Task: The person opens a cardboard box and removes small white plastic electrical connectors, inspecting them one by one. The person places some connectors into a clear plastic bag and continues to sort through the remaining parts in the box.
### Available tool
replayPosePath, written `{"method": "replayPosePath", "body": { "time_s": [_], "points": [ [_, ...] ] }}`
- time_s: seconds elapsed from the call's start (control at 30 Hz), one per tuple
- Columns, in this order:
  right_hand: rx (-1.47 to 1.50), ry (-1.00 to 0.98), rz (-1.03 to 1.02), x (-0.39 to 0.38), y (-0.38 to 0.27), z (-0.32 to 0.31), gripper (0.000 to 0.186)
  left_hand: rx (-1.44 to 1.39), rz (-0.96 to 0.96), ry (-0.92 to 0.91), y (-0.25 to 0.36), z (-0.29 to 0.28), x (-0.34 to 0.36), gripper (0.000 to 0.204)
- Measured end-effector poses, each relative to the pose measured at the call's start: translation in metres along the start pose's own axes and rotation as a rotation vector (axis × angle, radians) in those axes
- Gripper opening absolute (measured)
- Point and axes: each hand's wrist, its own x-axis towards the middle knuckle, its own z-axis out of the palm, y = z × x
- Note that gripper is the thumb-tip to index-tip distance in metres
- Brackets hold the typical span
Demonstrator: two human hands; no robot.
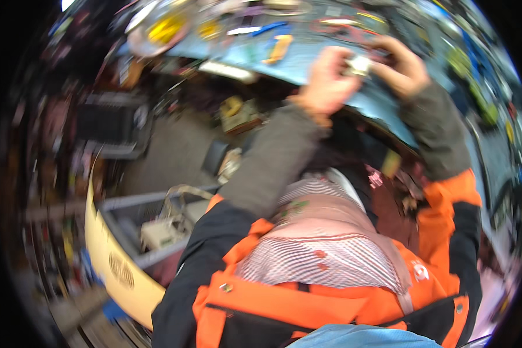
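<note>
Over the front edge of a blue-topped workbench, both my hands meet at a small whitish, shiny piece. Its exact kind is too blurred to make out. My left hand pinches it from the left, thumb and fingers closed. From the other side my right hand reaches in with curled fingers, its fingertips closed at the piece's right edge. An orange-yellow block-like item lies on the bench left of my hands, and a blue slim tool lies beyond it.
A clear round container with yellow contents stands at the bench's far left. Cables and tools crowd the right side. Below on the left are a grey bin holding a pale box, a curved yellow panel and a black crate.
</note>
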Motion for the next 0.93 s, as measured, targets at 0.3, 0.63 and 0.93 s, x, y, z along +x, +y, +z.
{"method": "replayPosePath", "body": {
  "time_s": [0.3, 0.63, 0.93],
  "points": [
    [0.056, -0.009, 0.138, 0.000, 0.073, -0.074, 0.042, 0.045, 0.077, 0.153, 0.001, -0.017, -0.063, 0.053],
    [-0.033, 0.013, 0.157, -0.008, 0.074, -0.075, 0.034, 0.145, -0.618, 1.092, -0.034, -0.197, -0.365, 0.050],
    [-0.056, -0.001, 0.174, -0.006, 0.089, -0.085, 0.036, -0.052, 0.094, 1.609, 0.144, -0.274, -0.415, 0.053]
  ]
}}
